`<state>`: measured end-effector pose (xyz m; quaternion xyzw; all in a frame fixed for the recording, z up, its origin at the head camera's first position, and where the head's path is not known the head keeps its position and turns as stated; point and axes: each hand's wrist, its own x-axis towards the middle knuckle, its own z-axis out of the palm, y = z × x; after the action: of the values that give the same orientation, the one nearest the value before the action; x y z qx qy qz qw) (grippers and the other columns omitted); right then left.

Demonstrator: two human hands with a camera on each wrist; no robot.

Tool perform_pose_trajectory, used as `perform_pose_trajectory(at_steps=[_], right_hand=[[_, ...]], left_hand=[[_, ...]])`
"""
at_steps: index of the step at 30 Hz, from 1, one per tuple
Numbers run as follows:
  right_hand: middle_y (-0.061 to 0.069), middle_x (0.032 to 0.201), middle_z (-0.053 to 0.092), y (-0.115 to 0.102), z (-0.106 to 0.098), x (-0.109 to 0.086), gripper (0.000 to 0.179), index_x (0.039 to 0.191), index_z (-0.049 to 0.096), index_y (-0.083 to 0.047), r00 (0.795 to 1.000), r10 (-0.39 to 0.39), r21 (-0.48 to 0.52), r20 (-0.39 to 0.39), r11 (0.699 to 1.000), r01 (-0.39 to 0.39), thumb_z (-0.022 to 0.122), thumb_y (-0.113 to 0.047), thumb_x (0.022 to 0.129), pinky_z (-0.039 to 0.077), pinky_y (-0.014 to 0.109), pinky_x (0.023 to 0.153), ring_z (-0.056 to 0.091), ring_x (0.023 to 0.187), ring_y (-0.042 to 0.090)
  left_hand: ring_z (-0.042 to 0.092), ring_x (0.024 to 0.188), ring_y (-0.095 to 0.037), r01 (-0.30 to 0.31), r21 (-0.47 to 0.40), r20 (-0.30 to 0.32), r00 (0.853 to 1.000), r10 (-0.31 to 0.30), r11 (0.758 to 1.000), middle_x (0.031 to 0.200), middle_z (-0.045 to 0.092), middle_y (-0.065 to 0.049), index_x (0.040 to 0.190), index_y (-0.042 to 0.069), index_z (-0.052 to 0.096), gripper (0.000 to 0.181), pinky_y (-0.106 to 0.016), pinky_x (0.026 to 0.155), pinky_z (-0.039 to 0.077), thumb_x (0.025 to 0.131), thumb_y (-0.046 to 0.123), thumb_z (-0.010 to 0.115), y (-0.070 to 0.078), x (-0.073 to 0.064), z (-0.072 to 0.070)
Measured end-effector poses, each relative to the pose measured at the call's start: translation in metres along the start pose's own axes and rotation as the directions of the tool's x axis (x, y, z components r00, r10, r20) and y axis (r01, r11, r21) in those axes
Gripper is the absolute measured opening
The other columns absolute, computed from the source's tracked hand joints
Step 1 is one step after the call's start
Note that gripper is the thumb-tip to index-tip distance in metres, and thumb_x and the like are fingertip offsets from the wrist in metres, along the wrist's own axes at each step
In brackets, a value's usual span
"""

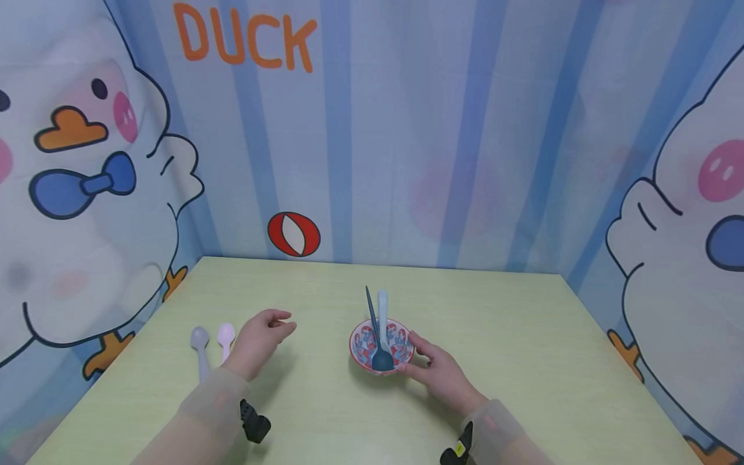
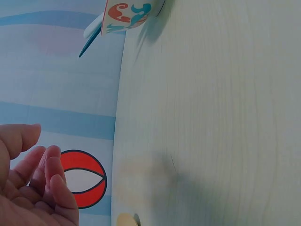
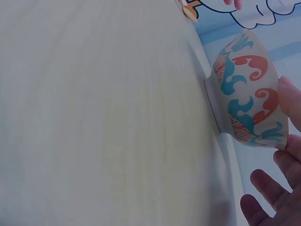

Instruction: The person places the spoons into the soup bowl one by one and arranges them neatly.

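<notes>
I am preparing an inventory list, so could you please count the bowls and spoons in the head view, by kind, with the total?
Bowl: 1
Spoons: 4 (in the bowl, a dark spoon and a white spoon, its lower end partly hidden; on the table, a greyish spoon and a pink spoon)
Total: 5

Blue-striped backdrop (image 1: 395, 116) with cartoon ducks behind a pale table (image 1: 511, 329).
</notes>
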<state>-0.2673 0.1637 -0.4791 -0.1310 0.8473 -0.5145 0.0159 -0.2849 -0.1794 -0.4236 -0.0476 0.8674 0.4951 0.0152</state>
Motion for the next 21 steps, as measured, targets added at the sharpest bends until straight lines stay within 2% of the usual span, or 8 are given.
perform_pose_trajectory(at_steps=[8, 15, 18, 21], right_hand=[[0.005, 0.151, 0.038, 0.004, -0.001, -0.001, 0.068, 0.144, 0.044, -0.013, 1.000, -0.008, 0.018, 0.001, 1.000, 0.008, 0.074, -0.027, 0.085, 0.029, 0.056, 0.107, 0.032, 0.138, 0.031], [0.003, 0.151, 0.037, 0.006, 0.000, -0.001, 0.068, 0.144, 0.045, -0.014, 1.000, 0.005, 0.051, -0.006, 0.999, -0.005, 0.075, -0.027, 0.084, 0.030, 0.054, 0.107, 0.035, 0.137, 0.032], [0.002, 0.151, 0.038, 0.006, 0.000, -0.001, 0.068, 0.144, 0.046, -0.015, 1.000, 0.013, 0.057, -0.009, 0.998, -0.013, 0.075, -0.027, 0.084, 0.030, 0.053, 0.108, 0.035, 0.137, 0.031], [0.002, 0.151, 0.037, 0.006, 0.000, -0.001, 0.068, 0.144, 0.046, -0.016, 1.000, 0.014, 0.065, -0.010, 0.998, -0.014, 0.076, -0.028, 0.084, 0.030, 0.053, 0.108, 0.034, 0.138, 0.030]], left_hand=[[0.056, 0.105, -0.030, 0.041, -0.050, -0.030, 0.999, -0.042, 0.998, 0.119, 0.059, -0.012, 0.132, 0.008, 0.053, 0.047, -0.041, 0.086, 0.046, 0.096, 0.037, 0.058, -0.013, -0.005, -0.013], [0.055, 0.105, -0.030, 0.031, 0.075, -0.084, 0.996, -0.025, 0.997, 0.122, 0.058, -0.018, 0.127, 0.003, 0.055, 0.042, -0.046, 0.089, 0.045, 0.097, 0.032, 0.055, -0.023, -0.010, -0.025], [0.053, 0.107, -0.033, 0.056, 0.125, -0.104, 0.994, -0.043, 0.991, 0.123, 0.056, -0.021, 0.124, -0.001, 0.055, 0.038, -0.048, 0.090, 0.044, 0.097, 0.028, 0.054, -0.026, -0.011, -0.031], [0.053, 0.102, -0.034, 0.084, 0.192, -0.101, 0.993, -0.065, 0.978, 0.118, 0.058, -0.022, 0.120, -0.003, 0.055, 0.034, -0.048, 0.085, 0.045, 0.097, 0.023, 0.054, -0.030, -0.010, -0.035]])
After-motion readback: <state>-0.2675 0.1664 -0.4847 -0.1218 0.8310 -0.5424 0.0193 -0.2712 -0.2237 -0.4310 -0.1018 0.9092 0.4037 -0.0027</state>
